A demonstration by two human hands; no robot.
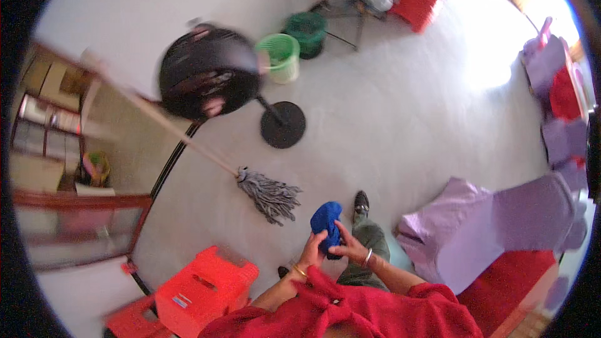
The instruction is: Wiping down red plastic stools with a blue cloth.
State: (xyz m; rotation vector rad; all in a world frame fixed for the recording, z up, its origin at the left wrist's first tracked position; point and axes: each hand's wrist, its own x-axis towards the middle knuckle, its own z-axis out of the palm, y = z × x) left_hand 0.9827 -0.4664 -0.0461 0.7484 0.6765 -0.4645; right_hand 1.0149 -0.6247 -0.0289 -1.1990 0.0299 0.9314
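Observation:
A bunched blue cloth is held in front of my body, above the floor. My left hand grips its near left side, with the thumb against the fabric. From the other side my right hand closes on the same cloth, fingers spread along its right edge. Below and beyond the cloth, a shoe and a trouser leg show on the floor. Left of the cloth lies the grey string head of a mop, its long handle slanting up to the left.
A black pedestal fan with a round base stands ahead. Green baskets are behind it. A red plastic stool is at my left, a glass-fronted cabinet beyond it. Lilac-covered chairs line the right.

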